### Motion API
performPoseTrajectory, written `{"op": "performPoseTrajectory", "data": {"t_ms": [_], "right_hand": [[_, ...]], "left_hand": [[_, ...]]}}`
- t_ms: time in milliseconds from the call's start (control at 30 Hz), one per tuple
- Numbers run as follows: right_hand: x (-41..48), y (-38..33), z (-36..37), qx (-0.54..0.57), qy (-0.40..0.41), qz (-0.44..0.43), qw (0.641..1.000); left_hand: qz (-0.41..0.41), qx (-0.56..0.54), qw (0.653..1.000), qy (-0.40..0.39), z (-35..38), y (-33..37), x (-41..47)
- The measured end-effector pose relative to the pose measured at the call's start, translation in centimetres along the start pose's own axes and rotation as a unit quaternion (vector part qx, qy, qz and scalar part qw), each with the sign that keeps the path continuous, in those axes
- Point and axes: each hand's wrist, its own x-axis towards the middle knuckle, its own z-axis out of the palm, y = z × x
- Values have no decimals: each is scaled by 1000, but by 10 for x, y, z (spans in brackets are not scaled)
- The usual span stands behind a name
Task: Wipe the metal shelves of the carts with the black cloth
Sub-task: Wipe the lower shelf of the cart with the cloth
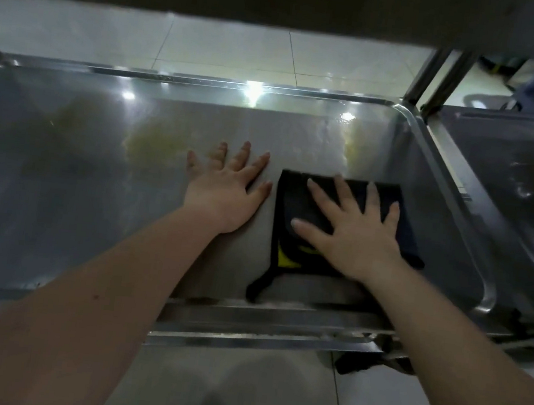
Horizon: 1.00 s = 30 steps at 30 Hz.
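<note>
right hand flat on folded black cloth with yellow patch

right hand flat on black cloth, right half of metal shelf. left hand flat on bare shelf just beside it.

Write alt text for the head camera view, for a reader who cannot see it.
A person's right hand presses a black cloth flat on a metal cart shelf, while the left hand rests flat on the bare metal beside it. Yellowish smears mark the shelf farther back; another cart stands to the right.
</note>
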Motion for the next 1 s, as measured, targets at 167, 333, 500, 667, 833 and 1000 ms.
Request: {"op": "performPoseTrajectory", "data": {"t_ms": [167, 333, 500, 667, 833, 1000], "right_hand": [[117, 20, -34, 38, 25, 67, 997], [152, 11, -43, 23, 35, 91, 995], [89, 16, -20, 24, 34, 46, 998], [-26, 8, 6, -12, -3, 13, 1000], [27, 38, -8, -27, 28, 28, 999], [135, 57, -39, 12, 51, 94, 994]], "left_hand": [[-4, 0, 1000, 2, 1, -1, 4], [-7, -5, 1000, -5, 0, -3, 8], [-8, 1, 1000, -8, 1, -2, 7], [-8, 5, 1000, 4, 3, -1, 6], [-3, 6, 1000, 3, 3, 0, 6], [-1, 9, 1000, -2, 3, -2, 7]]}}
